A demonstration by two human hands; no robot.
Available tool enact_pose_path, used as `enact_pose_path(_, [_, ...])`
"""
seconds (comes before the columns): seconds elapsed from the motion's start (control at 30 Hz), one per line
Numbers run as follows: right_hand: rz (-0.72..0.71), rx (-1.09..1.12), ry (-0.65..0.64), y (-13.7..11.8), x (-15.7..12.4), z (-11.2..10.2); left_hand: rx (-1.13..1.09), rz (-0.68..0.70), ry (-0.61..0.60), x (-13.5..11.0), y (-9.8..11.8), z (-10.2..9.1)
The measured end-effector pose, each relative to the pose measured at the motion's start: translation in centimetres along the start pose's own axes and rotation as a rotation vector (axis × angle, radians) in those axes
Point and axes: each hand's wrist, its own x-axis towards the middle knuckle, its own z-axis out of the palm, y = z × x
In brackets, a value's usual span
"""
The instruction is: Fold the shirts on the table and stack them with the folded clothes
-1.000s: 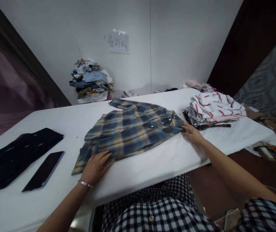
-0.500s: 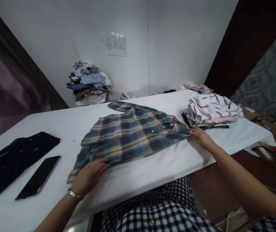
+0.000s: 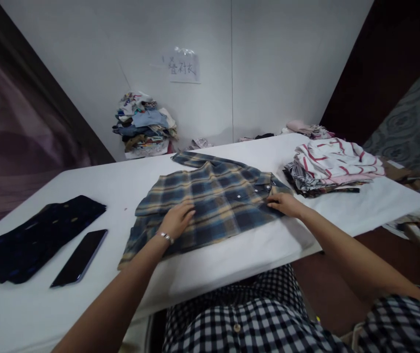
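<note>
A blue, tan and grey plaid shirt [image 3: 220, 206] lies folded in on itself across the white table. One sleeve stretches out at the far side, and its collar and white buttons are toward the right. My left hand [image 3: 178, 217], with a metal watch or bracelet at the wrist, rests on the shirt's near left part, fingers stretched out and holding nothing. By the collar end, my right hand [image 3: 285, 203] has its fingertips closed on the shirt's cloth; the exact grip is partly hidden.
Left on the table [image 3: 95, 309] are a dark folded garment [image 3: 40, 240] and a black phone [image 3: 80, 257]. At right sits a pile of folded clothes [image 3: 338, 162], a red-and-white one on top. A tall clothes stack [image 3: 147, 127] stands behind, below a paper sign [image 3: 184, 66].
My left hand has moved from the shirt's near edge up and inward onto its cloth. The right hand has shifted from the collar end's outer corner inward, to the left. The view has shifted slightly.
</note>
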Motion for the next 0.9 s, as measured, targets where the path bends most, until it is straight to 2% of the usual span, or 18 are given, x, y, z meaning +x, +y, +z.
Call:
enact_pose_path(0.1, [0.072, -0.035, -0.087, 0.3, 0.1, 0.0, -0.090, 0.109, -0.082, 4.3, 2.8, 3.7])
enact_pose_path(0.2, [0.135, -0.025, -0.142, 0.6, -0.8, -0.6, 0.073, 0.182, -0.235, 7.7, 5.0, 7.0])
enact_pose_path(0.3, [0.167, 0.039, -0.130, 0.4, -1.5, -1.4, 0.248, 0.217, -0.357, 10.1, 6.3, 8.9])
enact_pose_path(0.37, [0.163, 0.080, -0.082, 0.2, -1.6, -1.9, 0.286, 0.218, -0.346, 11.4, 6.6, 9.4])
enact_pose_path(0.47, [0.148, 0.055, 0.027, 0.0, -0.8, -1.8, 0.288, 0.195, -0.197, 12.7, 6.9, 9.5])
enact_pose_path(0.53, [0.182, -0.074, 0.051, 0.0, -0.1, -1.3, 0.333, 0.148, -0.146, 12.9, 7.0, 9.6])
enact_pose_path(0.63, [0.244, -0.263, 0.009, 0.3, 0.6, -0.2, 0.410, 0.061, -0.138, 11.7, 6.9, 9.7])
enact_pose_path(0.73, [0.252, -0.282, -0.014, 0.9, 0.3, 0.3, 0.404, 0.133, -0.121, 9.2, 6.2, 9.7])
enact_pose_path(0.8, [0.240, -0.297, -0.018, 0.9, 0.1, 0.1, 0.398, 0.186, -0.175, 7.2, 5.5, 9.9])
enact_pose_path(0.9, [0.112, -0.300, 0.101, -1.2, 0.8, -0.1, 0.402, 0.105, -0.302, 5.1, 4.5, 10.6])
